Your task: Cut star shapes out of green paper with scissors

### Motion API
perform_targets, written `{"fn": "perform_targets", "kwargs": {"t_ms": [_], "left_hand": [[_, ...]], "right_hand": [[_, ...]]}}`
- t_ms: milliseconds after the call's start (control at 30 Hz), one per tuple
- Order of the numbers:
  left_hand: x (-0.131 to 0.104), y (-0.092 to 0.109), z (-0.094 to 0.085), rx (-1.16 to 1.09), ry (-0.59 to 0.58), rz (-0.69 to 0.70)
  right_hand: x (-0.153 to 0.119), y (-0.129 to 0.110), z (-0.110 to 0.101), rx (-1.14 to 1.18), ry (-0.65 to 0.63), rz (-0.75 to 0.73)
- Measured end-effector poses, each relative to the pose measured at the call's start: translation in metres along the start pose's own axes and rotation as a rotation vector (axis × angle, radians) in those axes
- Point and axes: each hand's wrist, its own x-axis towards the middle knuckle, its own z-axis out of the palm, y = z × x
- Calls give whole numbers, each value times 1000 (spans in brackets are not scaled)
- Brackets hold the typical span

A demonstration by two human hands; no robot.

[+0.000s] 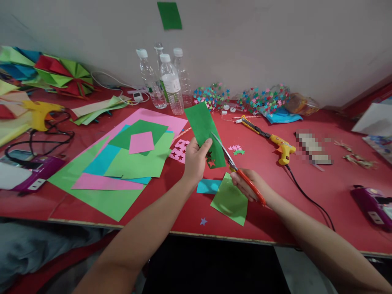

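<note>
My left hand (pixel 196 157) pinches a strip of dark green paper (pixel 202 120) between thumb and fingers, holding it above the table. Star-shaped holes show near the strip's lower end. In my right hand (pixel 249 183) are scissors (pixel 252 187) with orange-red handles, their blades pointing up and left against the strip's right edge. Below the hands lie a light green paper piece (pixel 229 202) and a small blue paper piece (pixel 208 186). Pink star cutouts (pixel 234 147) and green star cutouts (pixel 239 152) rest right of the strip. Pink paper with star holes (pixel 179 151) is just left of my left hand.
Stacked coloured paper sheets (pixel 116 206) cover the left side of the red table (pixel 190 222). Several plastic bottles (pixel 173 87) stand by the wall. A yellow glue gun (pixel 283 149) with a cord lies right; another yellow glue gun (pixel 43 114) is at left. Bags of coloured stars (pixel 265 98) sit behind.
</note>
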Motion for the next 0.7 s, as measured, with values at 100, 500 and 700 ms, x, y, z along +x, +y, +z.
{"fn": "perform_targets", "kwargs": {"t_ms": [100,500,700], "left_hand": [[-1,0,1,-12,3,-13],[13,20,-5,-78,49,-121],[5,20,-1,-5,-41,-159]], "right_hand": [[0,1,0,-3,5,-2],[3,0,-16,35,-116,27],[5,10,-18,127,-207,-109]]}}
